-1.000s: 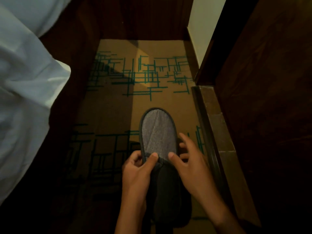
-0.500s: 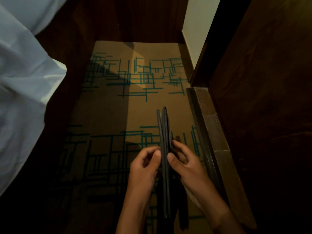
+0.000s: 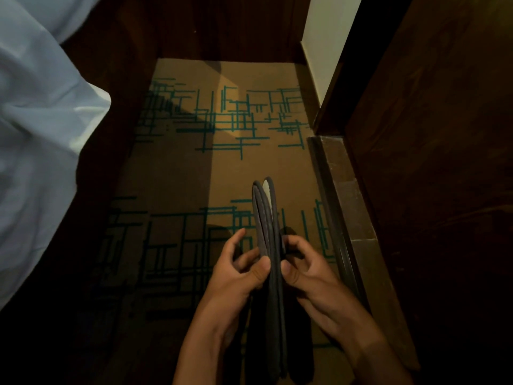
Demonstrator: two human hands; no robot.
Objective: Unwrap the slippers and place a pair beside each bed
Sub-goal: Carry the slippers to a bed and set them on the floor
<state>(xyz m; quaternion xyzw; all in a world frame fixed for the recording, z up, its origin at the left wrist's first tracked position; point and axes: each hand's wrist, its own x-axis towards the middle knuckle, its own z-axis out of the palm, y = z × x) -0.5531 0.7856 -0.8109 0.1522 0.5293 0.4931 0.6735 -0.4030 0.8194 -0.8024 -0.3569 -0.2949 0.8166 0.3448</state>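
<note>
Two flat dark grey fabric slippers [image 3: 268,232] held on edge, toes parting slightly, above the tan carpet with teal line pattern [image 3: 194,168]. Left hand [image 3: 238,276] pinches the left slipper, thumb on its edge; right hand [image 3: 308,270] pinches the right one. White bed sheet [image 3: 36,120] at far left.

A hotel-style bedroom is suggested. White bed linen [image 3: 36,140] is seen hanging at the left, over a dark wooden bed frame [image 3: 111,190]. The floor is covered by a tan carpet [image 3: 194,176] patterned with teal lines, and dark wood panelling [image 3: 433,162] is seen at the right.
</note>
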